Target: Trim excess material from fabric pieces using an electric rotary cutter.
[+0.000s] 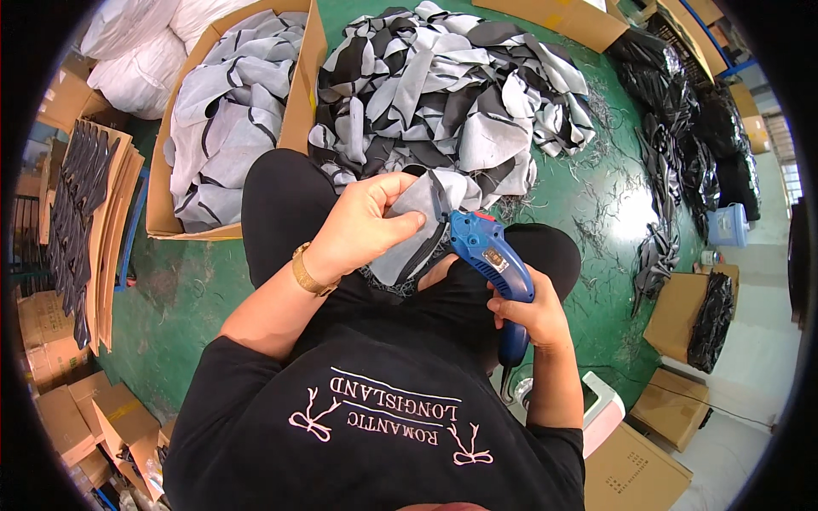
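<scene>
Grey fabric piece (399, 261) pinched by left hand (365, 223), mid-frame; blue cutter (492, 255) gripped by right hand (544, 313). Trimming seemingly being done; taut fabric called for next.

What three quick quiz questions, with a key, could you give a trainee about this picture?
1. Which hand grips the blue handheld tool? A: left; B: right; C: neither.
2. True or false: the open cardboard box beside the fabric pile holds grey fabric pieces.
3. Fill in the colour: the left hand pinches a ____ piece of material near the tool's head.

Key: 1. B, the right hand. 2. True. 3. Grey.
</scene>
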`<state>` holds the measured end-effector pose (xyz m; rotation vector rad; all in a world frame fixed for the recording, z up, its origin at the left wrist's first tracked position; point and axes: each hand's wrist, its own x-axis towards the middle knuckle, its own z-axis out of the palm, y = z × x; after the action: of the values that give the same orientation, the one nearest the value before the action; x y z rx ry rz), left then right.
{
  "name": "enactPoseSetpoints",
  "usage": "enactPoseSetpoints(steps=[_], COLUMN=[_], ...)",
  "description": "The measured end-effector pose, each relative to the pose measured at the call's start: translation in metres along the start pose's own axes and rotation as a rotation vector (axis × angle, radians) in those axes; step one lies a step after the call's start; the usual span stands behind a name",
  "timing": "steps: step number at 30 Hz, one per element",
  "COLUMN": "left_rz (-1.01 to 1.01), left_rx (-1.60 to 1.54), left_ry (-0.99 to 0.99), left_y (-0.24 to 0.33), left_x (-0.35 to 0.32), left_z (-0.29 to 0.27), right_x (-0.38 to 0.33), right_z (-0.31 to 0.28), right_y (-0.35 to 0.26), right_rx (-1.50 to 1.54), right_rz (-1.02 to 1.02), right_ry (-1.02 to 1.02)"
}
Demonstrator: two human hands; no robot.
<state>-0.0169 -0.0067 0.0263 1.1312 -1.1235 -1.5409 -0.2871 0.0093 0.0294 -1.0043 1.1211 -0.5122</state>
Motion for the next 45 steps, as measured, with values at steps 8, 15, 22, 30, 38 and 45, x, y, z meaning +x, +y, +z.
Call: enactPoseSetpoints(steps=[8,15,22,30,38,45], left_rz=[-0.008,-0.131,-0.085,-0.093,-0.147,0.022], left_rx=[0.11,-0.102,-0.293,-0.305,-0.055,-0.055], left_ry=[-0.144,-0.018,0.064,0.025,-0.044,0.236], left_y=[0.003,-0.005,-0.023,-0.02,-0.011,-0.015], left_x=[-0.001,0.006,0.016,0.017,0.009,0.011], left_z=[-0.005,-0.007,-0.009,-0.009,-0.016,-0.046], right_x=[0.005,0.016,0.006,0.006,0.013,0.033], right_z=[0.0,-0.006,-0.008,0.001,0.0,0.003], right_y=[-0.007,0.002,0.011,0.008,0.007,-0.002], right_rx=[-0.013,0.275,0.137,-0.021,0.006,0.161], right_rz=[-0.034,-0.16,-0.124,-0.007,0.001,-0.212], right_ry=[-0.022,0.064,0.077,0.015,-0.02,0.081])
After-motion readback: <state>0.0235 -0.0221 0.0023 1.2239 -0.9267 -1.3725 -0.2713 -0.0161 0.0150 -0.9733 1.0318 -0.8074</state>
